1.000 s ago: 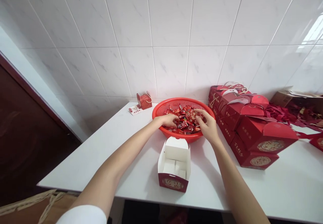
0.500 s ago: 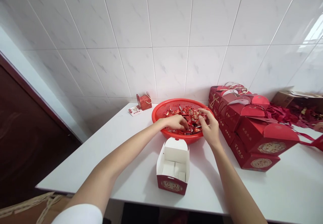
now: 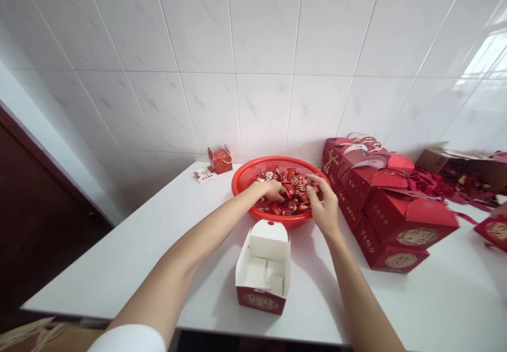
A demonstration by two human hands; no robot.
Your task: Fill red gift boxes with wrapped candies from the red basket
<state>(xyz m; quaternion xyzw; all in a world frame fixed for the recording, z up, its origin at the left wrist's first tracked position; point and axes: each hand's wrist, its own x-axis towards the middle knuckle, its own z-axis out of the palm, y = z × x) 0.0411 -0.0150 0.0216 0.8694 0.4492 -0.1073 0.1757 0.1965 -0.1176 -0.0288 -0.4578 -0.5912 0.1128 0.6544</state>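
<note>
My left hand (image 3: 274, 190) has moved further across the basket (image 3: 257, 216) – curled among small packets (image 3: 291, 205), grip unclear. My right hand (image 3: 324, 204) pinches a larger packet (image 3: 300, 186) inside it – open box (image 3: 263, 272) in front, closed boxes (image 3: 407, 219) rightward.

Far left of counter (image 3: 158, 230): small red box (image 3: 222, 161) with cord handle; printed card (image 3: 204, 175) just beside. Right: closed red boxes (image 3: 410, 217), stacked two high at near end. Far right: open cardboard carton (image 3: 431, 160), dark-red ribbons (image 3: 430, 183). Pale tiled wall (image 3: 263, 111) behind; bright glare upper right. Dark door (image 3: 39, 209) left.
</note>
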